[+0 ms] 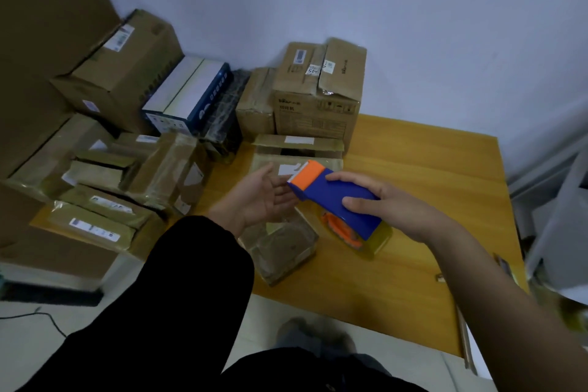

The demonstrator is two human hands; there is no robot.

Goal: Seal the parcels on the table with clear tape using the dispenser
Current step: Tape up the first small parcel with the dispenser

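- Dispenser [321,196]: blue body, orange toothed head. It is held in the air above the worktop [429,175], mid-view, with the head pointed up and to the left.
- Tape roll [377,239]: yellowish-clear, seated under the blue body on an orange hub.
- Right hand [391,210]: wrapped round the blue body from the right, with digits curled over its top and near side. The forearm is bare.
- Left hand [267,197]: held open, palm up, fingers relaxed, just left of the orange head. Contact with the head cannot be told. A black sleeve [178,296] is worn on this arm.
- Small parcel [280,253]: brown, glossy with clear wrap, laid on the worktop below both hands, near the front edge.
- Open parcel [270,145]: set just behind the hands, flaps parted, with a white label on the far flap.
- Large box [318,99]: placed at the back by the wall, top flaps creased and lifted, with labels on top.
- Blue-and-white box [191,95]: wedged among the cartons left of the large box.
- Pile of flat taped parcels [105,197]: stacked at the left end, several with labels.
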